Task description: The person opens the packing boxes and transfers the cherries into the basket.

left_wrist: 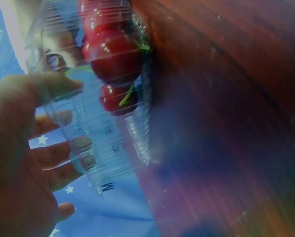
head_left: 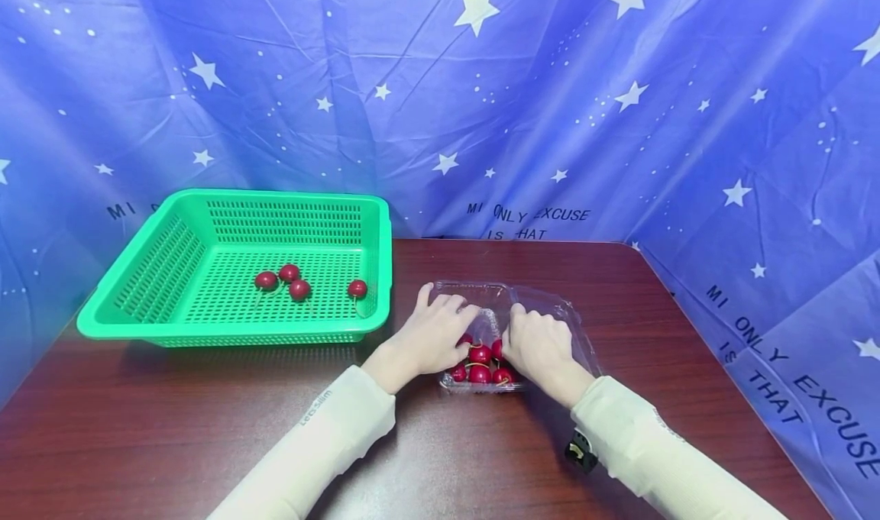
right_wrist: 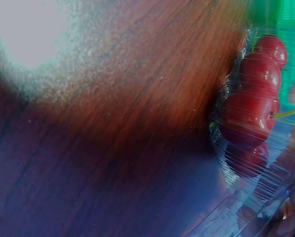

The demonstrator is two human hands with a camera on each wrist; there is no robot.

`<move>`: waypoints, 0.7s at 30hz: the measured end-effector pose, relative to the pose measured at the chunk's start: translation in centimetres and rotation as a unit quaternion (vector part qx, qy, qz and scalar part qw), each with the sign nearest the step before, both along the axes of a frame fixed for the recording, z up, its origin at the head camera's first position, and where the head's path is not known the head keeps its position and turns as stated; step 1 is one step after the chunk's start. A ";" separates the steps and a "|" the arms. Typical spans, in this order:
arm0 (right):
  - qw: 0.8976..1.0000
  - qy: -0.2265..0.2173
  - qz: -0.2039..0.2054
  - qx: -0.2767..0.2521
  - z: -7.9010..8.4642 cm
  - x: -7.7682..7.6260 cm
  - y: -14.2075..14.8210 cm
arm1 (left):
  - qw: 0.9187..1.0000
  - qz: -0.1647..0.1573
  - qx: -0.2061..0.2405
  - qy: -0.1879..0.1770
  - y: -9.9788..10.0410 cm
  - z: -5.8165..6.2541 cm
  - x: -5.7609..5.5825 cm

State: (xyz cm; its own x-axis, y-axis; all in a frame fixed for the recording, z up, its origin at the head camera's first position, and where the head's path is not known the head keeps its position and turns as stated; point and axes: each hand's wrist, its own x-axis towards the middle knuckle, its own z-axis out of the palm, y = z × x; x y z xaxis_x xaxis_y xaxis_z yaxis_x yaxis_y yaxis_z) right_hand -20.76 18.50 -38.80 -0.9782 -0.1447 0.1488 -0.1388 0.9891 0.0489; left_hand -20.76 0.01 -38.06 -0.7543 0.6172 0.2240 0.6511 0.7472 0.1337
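Observation:
A clear plastic box (head_left: pixel 450 385) with several red cherries (head_left: pixel 480 375) inside stands on the table, its clear lid (head_left: pixel 586 346) folded back to the right. Over the box's left rim reaches my left hand (head_left: pixel 431 335), fingers spread and thumb close to the cherries. The left wrist view shows its thumb (left_wrist: pixel 58 86) apart from the other fingers, with no cherry between them. My right hand (head_left: pixel 543 346) bends down into the right side of the box, beside a cherry (head_left: pixel 498 349). Its fingertips are hidden, and I cannot tell whether they pinch a cherry.
To the left, a green basket (head_left: pixel 234 329) holds several loose cherries (head_left: pixel 289 273). Blue star-printed cloth (head_left: pixel 440 108) hangs behind and to the right of the brown table (head_left: pixel 440 459). A dark wrist device (head_left: pixel 580 451) shows under the right sleeve.

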 end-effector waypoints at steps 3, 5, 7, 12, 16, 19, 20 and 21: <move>1.000 -0.002 -0.002 0.000 0.0 0.0 0.0 | 1.000 -0.008 -0.006 0.016 0.2 -0.4 0.1; 1.000 -0.003 -0.003 0.000 0.0 0.0 0.0 | 0.999 -0.014 -0.012 0.029 0.2 -0.6 0.1; 1.000 -0.003 -0.002 0.000 0.0 0.0 0.0 | 0.999 -0.020 -0.019 0.037 0.3 -0.6 0.0; 1.000 -0.001 0.000 -0.003 -0.1 0.0 0.0 | 0.998 -0.031 -0.043 0.033 0.5 -0.4 -0.2; 1.000 0.000 0.000 -0.004 -0.1 0.0 0.0 | 0.998 -0.035 -0.057 0.019 0.8 -0.2 -0.3; 1.000 -0.005 -0.004 -0.002 0.0 0.0 0.0 | 0.997 -0.035 -0.060 0.013 1.1 -0.2 -0.2; 1.000 -0.005 -0.004 -0.002 -0.1 0.0 0.0 | 0.997 -0.033 -0.061 0.011 1.2 -0.2 -0.2; 1.000 -0.005 -0.004 -0.003 -0.1 0.0 -0.1 | 0.998 -0.031 -0.062 0.009 1.3 -0.2 -0.1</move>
